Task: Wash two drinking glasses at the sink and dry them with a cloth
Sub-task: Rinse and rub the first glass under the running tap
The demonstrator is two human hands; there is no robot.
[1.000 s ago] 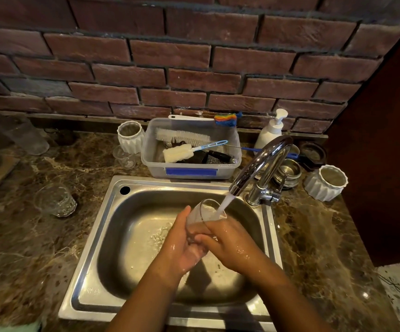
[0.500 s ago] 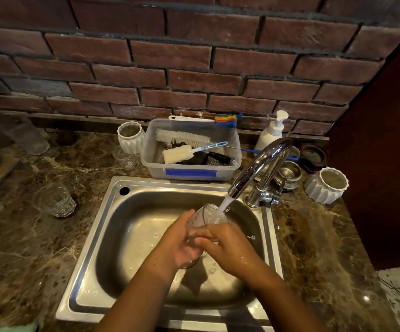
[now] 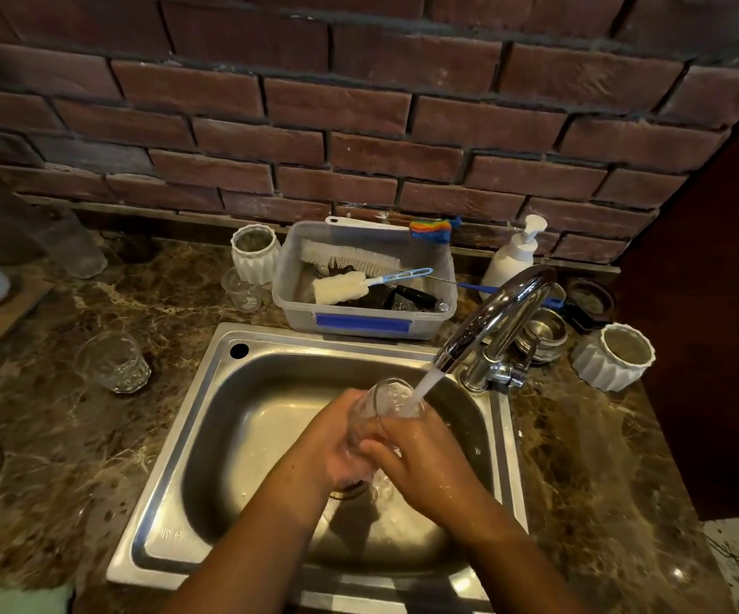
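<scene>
Clear drinking glass [image 3: 384, 407] sits between my two hands over the stainless steel sink [image 3: 208, 440], rim up and leaning away from me toward the curved chrome tap [image 3: 498, 321], so its long axis runs close to upright with the mouth tipped into the stream. My left hand [image 3: 336, 440] wraps the near-left wall of the glass in a closed grip; my right hand [image 3: 425, 463] closes round the right side and lower body, fingers [image 3: 376, 449] crossing the front. Both grips are holding the glass, none of it loose as far as I can see. Water [image 3: 423, 385] falls from the spout straight into the open mouth and runs off into the basin below

Outward from there: a second clear faceted tumbler [image 3: 112, 363] stands upright on the brown marbled tabletop [image 3: 70, 458], well apart to the left of the sink. I cannot tell whether it is washed yet. A translucent plastic tub of brushes [image 3: 363, 281] sits just behind the sink rim, a white pump soap bottle [image 3: 513, 254] beside it to the right. At the bottom left corner a pale green cloth [image 3: 13, 598] lies on the tabletop, untouched

I judge this as rinsing the first glass: drying has not begun, and the other glass likely remains
</scene>
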